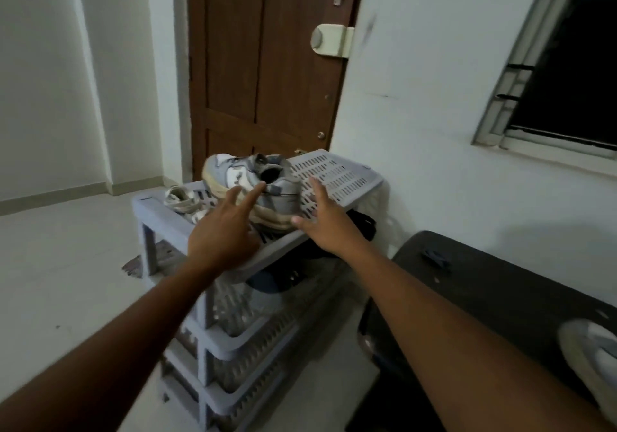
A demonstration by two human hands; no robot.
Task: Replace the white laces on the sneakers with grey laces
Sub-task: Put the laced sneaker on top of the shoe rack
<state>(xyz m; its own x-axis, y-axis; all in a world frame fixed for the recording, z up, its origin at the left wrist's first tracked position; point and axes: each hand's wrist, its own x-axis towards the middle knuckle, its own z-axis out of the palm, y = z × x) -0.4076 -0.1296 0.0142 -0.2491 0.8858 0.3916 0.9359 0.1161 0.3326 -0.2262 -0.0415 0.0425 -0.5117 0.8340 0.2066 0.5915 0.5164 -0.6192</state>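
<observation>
Two hands reach for a sneaker on a shoe rack.

The sneaker (257, 184) sits on the top shelf of the grey rack (337, 178), toe pointing away to the left. The left hand (223, 231) is spread wide with fingers straight, one fingertip at the shoe's heel. The right hand (324, 221) is wide too, just beside the shoe, holding nothing. A sandal (182, 199) lies on the rack left of the sneaker. Dark things sit on the shelf below. A second sneaker (597, 361) rests on a black desk (494, 291) at the right. Behind the rack stands a brown door (263, 64); a window (567, 64) is on the right wall.
</observation>
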